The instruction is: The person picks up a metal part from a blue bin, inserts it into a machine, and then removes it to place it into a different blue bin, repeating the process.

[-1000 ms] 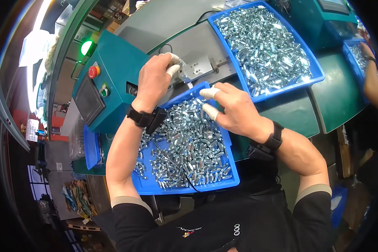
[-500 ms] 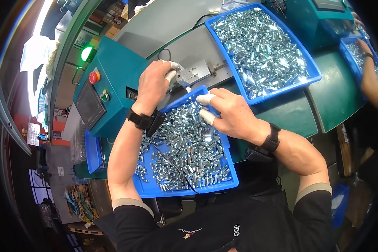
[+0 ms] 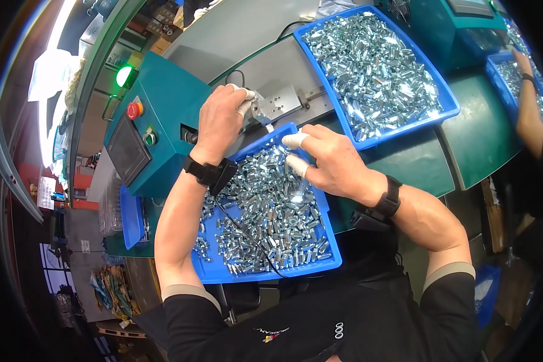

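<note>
My left hand [image 3: 222, 123] is at the metal fixture [image 3: 283, 102] of a green machine, its thumb and fingers curled together. What lies between those fingertips is too small to make out. Below it, a blue tray [image 3: 214, 275] holds a heap of small silvery metal sleeves [image 3: 271, 211]. My right hand [image 3: 338, 161] hovers over this tray's far right corner, thumb and index finger apart with nothing clearly seen between them. White finger cots cover fingertips on both hands. A dark cable [image 3: 245, 232] runs from the left wrist strap across the sleeves.
Beyond my right hand stands a larger blue tray [image 3: 368, 145] full of similar parts. The green machine [image 3: 169, 102] on the left carries a screen [image 3: 128, 151], a red knob [image 3: 135, 110] and a lit green lamp [image 3: 125, 77]. At far right a co-worker's arm [image 3: 528, 114] reaches over another blue tray.
Both my hands keep almost the same places. At far right, the co-worker's hand has shifted slightly upward over that tray.
</note>
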A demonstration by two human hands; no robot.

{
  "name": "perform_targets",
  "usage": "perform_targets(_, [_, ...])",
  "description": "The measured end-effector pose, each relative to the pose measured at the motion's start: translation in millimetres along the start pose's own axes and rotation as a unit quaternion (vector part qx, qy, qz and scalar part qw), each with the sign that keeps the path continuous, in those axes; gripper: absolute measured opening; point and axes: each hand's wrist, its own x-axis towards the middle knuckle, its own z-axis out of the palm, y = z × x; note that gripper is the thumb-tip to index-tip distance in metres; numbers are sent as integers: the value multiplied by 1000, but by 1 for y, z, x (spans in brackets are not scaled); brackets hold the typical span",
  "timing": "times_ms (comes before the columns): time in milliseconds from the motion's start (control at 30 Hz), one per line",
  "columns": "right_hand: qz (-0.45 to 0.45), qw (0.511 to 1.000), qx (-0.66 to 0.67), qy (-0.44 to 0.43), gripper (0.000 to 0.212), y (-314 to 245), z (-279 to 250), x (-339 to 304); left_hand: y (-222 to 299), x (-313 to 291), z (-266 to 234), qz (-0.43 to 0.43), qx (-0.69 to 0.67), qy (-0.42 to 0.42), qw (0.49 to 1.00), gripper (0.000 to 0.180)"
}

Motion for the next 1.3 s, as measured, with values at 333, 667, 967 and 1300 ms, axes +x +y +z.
perform_targets(333, [13, 1000, -1, -9, 27, -2, -2, 0, 2, -6, -1, 15, 0, -14, 1000, 16])
perform_targets(667, [93, 992, 53, -72, 49, 2, 0, 10, 22, -38, -22, 25, 2, 47, 999, 32])
perform_targets(967, [226, 937, 241, -110, 72, 14, 30, 65, 63, -147, -66, -83, -143, 40, 985, 36])
perform_targets(1300, [259, 916, 287, -109, 67, 16, 58, 68, 64, -189, -64, -141, -223, 74, 962, 30])
